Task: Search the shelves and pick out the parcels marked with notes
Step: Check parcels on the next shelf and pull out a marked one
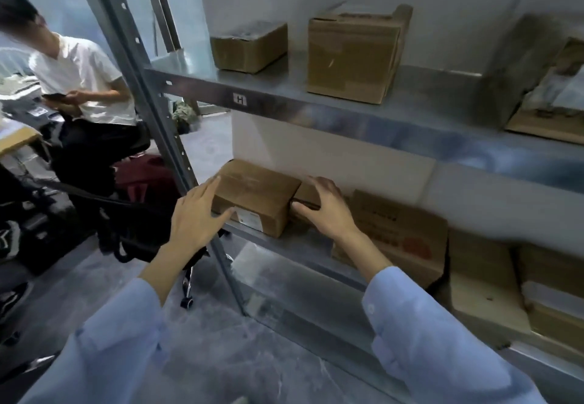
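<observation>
A brown cardboard parcel (257, 195) sits at the left end of the lower shelf (294, 245) of a metal rack, close to the front edge, with a white printed label (249, 219) on its front face. The left hand (196, 217) rests against this parcel's left front corner, its fingers (207, 187) straight and spread along the side, the thumb lying under the label; nothing is clasped. Just to the right, touching the first parcel, is a small parcel (308, 196) with a dark front edge. The right hand (324, 209) holds it, fingers curled over the top and thumb pressed to the front. Further right along the same shelf stands a box with red print (398, 233), partly behind the right wrist, and beyond it more cartons, blurred. The upper shelf (316, 110) carries an "H" tag (239, 99) on its front rim; near its left end sits a low box (249, 46), a taller box (354, 53) beside it, and a blurred carton (543, 87) at the right edge. Both forearms wear pale blue sleeves. Left of the rack, a seated person in a white shirt (82, 78) holds a phone (53, 97), with a dark red bag (148, 179) on the grey floor nearby.
</observation>
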